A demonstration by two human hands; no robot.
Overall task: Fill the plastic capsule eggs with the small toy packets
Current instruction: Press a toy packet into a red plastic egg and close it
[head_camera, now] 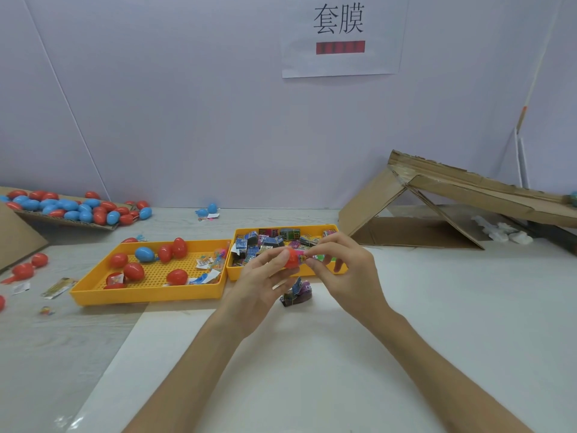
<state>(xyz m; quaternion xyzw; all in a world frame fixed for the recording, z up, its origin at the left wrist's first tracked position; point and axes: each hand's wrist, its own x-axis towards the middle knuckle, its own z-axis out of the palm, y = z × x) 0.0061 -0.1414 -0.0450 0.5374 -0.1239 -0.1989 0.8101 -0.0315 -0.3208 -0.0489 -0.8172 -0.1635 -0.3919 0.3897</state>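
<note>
- Left grip (265,276) pinches red capsule egg (290,259), open end turned right to take the filling.
- Right grip (346,270) pinches toy packet (307,256), its tip at the egg mouth; likely mid-insertion.
- Both are over the packet tray (232,274); egg tray (150,292) is beside it on the desk, within easy reach.

we log paper sign (342,35) top centre on wall (187,104) | folded cardboard ramp (468,185) right | white scraps (505,232) by it | cardboard flap (15,235) far left
</note>
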